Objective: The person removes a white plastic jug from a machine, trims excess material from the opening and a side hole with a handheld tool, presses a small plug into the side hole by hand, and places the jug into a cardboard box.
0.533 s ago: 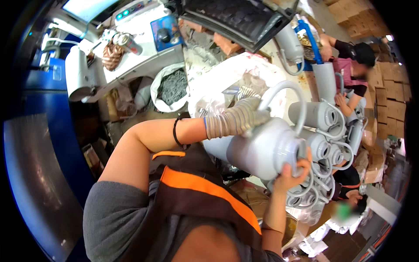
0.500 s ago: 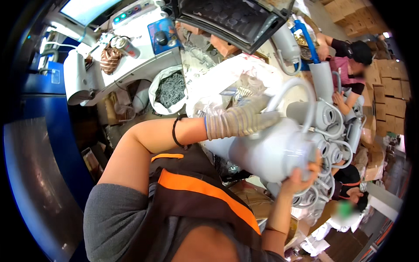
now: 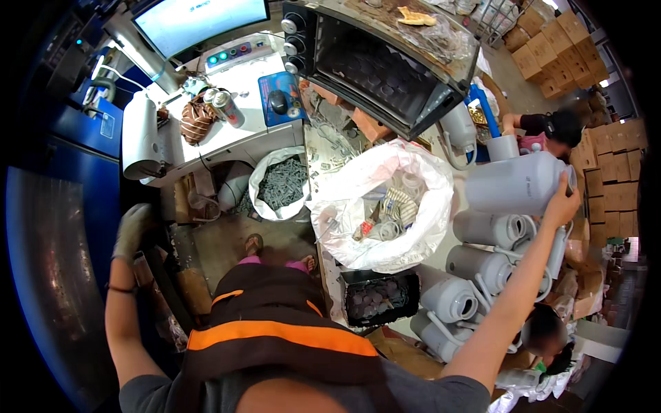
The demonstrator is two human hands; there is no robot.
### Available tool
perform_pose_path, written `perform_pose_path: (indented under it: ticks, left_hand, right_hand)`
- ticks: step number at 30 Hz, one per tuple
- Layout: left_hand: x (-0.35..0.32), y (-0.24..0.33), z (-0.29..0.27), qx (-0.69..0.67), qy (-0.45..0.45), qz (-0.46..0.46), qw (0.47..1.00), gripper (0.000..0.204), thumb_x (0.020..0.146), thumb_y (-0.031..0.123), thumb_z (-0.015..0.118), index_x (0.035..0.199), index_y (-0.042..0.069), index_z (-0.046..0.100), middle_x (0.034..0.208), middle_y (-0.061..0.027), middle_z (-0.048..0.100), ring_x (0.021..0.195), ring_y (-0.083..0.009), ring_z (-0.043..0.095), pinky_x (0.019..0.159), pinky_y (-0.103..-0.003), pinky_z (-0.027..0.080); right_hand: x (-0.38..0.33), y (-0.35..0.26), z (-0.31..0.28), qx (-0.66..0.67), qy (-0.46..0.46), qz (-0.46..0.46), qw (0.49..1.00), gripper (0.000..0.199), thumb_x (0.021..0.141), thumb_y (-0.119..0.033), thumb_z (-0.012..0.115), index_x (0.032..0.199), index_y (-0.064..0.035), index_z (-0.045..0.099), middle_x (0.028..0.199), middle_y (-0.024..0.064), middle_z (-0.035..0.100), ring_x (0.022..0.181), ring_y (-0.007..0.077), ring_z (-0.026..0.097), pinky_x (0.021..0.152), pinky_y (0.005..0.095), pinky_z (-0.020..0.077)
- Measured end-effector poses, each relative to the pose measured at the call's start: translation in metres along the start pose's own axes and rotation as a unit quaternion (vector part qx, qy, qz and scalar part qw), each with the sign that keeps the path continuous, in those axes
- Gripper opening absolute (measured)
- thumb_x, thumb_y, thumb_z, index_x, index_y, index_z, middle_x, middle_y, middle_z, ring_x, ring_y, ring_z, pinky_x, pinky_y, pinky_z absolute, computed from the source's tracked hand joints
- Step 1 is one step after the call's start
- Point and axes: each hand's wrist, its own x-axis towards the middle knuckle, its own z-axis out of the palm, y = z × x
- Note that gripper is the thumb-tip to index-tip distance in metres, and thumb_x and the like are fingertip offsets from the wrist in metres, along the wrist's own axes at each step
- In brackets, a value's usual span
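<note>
My bare right hand (image 3: 563,203) is stretched far to the right, its fingers round the neck of a large pale grey jug (image 3: 508,184). That jug lies on its side at the far end of a group of similar jugs (image 3: 478,265) with looped handles. My left hand (image 3: 133,233), in a knitted glove, is at the far left beside the blue machine (image 3: 65,162). Its fingers are dark and blurred, so their pose and anything in them cannot be made out. A white sack (image 3: 337,237) holding mixed scraps stands open between my arms.
A toaster oven (image 3: 441,103) full of dark discs stands ahead. A black bin (image 3: 348,316) of discs sits near my apron. A bag of grey plugs (image 3: 253,193) stands below the desk with a monitor (image 3: 200,27). Co-workers (image 3: 551,131) are at the right.
The jug held before me between both hands has moved right to the other jugs with my right hand. My left hand has let go and swung far left. My view has shifted.
</note>
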Motion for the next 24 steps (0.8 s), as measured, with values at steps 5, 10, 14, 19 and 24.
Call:
perform_pose_path:
  ticks: [5,10,14,19,24]
  left_hand:
    - [-0.042,-0.081,-0.19,0.071,0.356,-0.117,0.924,0.032,0.089,0.028,0.054,0.113,0.008,0.062,0.072,0.0029,0.051,0.066,-0.0099,0.051,0.061,-0.025,0.043]
    - [-0.011,-0.137,-0.327,0.151,0.34,0.07,0.926,0.055,0.089,0.032,0.053,0.136,0.005,0.042,0.118,-0.0056,0.053,0.112,-0.0203,0.048,0.095,-0.031,0.04]
    - [-0.043,0.072,-0.298,0.797,0.345,0.092,0.487,0.067,0.086,0.04,0.056,0.14,0.006,0.035,0.14,-0.007,0.043,0.131,-0.0234,0.037,0.107,-0.035,0.031]
    - [0.066,0.172,-0.351,0.209,0.433,0.351,0.803,0.054,0.089,0.034,0.056,0.133,0.005,0.042,0.125,-0.0166,0.053,0.115,-0.0301,0.051,0.097,-0.036,0.039]
    - [0.157,0.208,-0.386,-0.178,0.39,0.44,0.789,0.033,0.079,0.037,0.069,0.086,0.006,0.06,0.068,-0.0021,0.056,0.063,-0.0145,0.05,0.062,-0.03,0.042]
  right_hand:
    - [-0.049,0.028,0.074,-0.162,0.001,-0.188,0.969,0.051,0.081,-0.051,0.063,0.095,-0.0021,0.063,0.119,0.0173,0.054,0.112,0.0327,0.05,0.089,0.0424,0.0425]
    - [-0.075,0.141,0.16,-0.276,-0.294,-0.282,0.871,0.043,0.088,-0.035,0.056,0.114,-0.0004,0.059,0.106,0.0225,0.063,0.098,0.0362,0.06,0.085,0.0422,0.0471]
    - [-0.168,0.105,0.153,-0.266,-0.306,-0.228,0.885,0.038,0.087,-0.032,0.057,0.105,0.0004,0.061,0.098,0.0214,0.062,0.091,0.0355,0.059,0.082,0.0423,0.0471]
    - [-0.214,-0.038,0.019,-0.19,-0.125,-0.292,0.929,0.033,0.087,-0.03,0.058,0.095,0.0015,0.064,0.087,0.02,0.062,0.082,0.0347,0.059,0.078,0.0424,0.0471]
    - [-0.317,-0.119,0.056,0.057,-0.339,-0.163,0.925,0.036,0.082,-0.033,0.063,0.099,-0.0013,0.065,0.099,0.0164,0.064,0.092,0.0327,0.06,0.086,0.0424,0.044]
